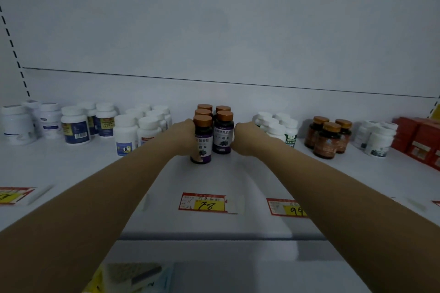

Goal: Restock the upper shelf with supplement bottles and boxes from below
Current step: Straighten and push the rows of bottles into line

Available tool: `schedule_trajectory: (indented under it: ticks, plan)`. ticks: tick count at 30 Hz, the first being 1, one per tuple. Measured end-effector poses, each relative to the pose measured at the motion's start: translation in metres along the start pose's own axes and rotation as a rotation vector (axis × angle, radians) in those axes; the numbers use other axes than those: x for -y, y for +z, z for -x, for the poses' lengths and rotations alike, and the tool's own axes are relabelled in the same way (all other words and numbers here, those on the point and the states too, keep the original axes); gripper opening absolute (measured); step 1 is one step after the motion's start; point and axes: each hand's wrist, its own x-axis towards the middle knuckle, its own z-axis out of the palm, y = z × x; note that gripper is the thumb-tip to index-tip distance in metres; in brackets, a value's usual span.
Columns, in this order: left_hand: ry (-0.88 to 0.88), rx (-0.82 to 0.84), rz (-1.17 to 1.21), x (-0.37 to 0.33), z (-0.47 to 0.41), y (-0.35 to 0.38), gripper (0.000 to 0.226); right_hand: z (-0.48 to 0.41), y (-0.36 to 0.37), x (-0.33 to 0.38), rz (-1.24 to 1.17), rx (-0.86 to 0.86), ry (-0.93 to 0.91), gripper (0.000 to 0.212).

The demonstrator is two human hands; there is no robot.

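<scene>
Several purple supplement bottles with copper caps stand in two rows mid-shelf. My left hand (184, 133) wraps around the front left purple bottle (202, 140), which sits slightly forward of the rest. My right hand (246, 137) holds the front right purple bottle (222, 134) from its right side. Both arms stretch forward over the white upper shelf (214, 178). The fingers of both hands are mostly hidden behind the bottles.
White bottles (133, 133) stand left of the purple group, more white ones (278, 126) to the right, then brown bottles (327, 138) and red boxes (421, 140). Price tags (204, 204) line the shelf's front edge. A lower shelf shows below.
</scene>
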Motion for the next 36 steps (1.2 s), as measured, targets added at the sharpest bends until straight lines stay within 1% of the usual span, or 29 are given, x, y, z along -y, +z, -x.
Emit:
schedule_trajectory:
  ticks: [3,6,9,11,14,17,19,21,25,27,31,36]
  plan:
    - [0.013,-0.031,-0.039,-0.003,0.006,-0.02,0.073,0.011,-0.022,-0.009,0.011,-0.046,0.031,0.032]
    - [0.047,-0.108,-0.014,-0.015,0.013,-0.049,0.082,0.021,-0.052,-0.032,0.008,-0.155,0.079,0.033]
    - [0.152,-0.183,0.0,-0.041,0.023,-0.065,0.087,0.03,-0.072,-0.064,0.025,-0.242,0.116,0.038]
    - [0.246,-0.2,-0.01,-0.068,0.029,-0.064,0.087,0.035,-0.075,-0.084,0.033,-0.241,0.147,0.04]
    - [0.312,-0.132,-0.08,-0.107,0.03,-0.037,0.078,0.042,-0.064,-0.107,0.057,-0.183,0.178,0.039]
    - [0.246,0.006,-0.184,-0.132,0.021,0.005,0.067,0.04,-0.041,-0.13,0.097,-0.071,0.173,0.033]
    - [0.177,0.071,-0.189,-0.141,0.013,0.028,0.062,0.037,-0.03,-0.142,0.14,-0.004,0.136,0.031]
    - [0.1,0.119,-0.154,-0.145,0.005,0.044,0.064,0.034,-0.023,-0.151,0.163,0.027,0.103,0.032]
    - [-0.008,0.142,-0.11,-0.147,-0.008,0.059,0.066,0.027,-0.01,-0.165,0.162,0.084,0.007,0.033]
    - [-0.027,0.148,-0.063,-0.146,-0.012,0.062,0.07,0.022,-0.002,-0.168,0.142,0.095,-0.031,0.033]
    - [-0.027,0.163,0.016,-0.144,-0.018,0.066,0.076,0.015,0.009,-0.167,0.091,0.078,-0.04,0.034]
    - [0.034,0.22,0.044,-0.145,-0.025,0.069,0.07,0.017,0.005,-0.167,0.108,0.091,-0.052,0.034]
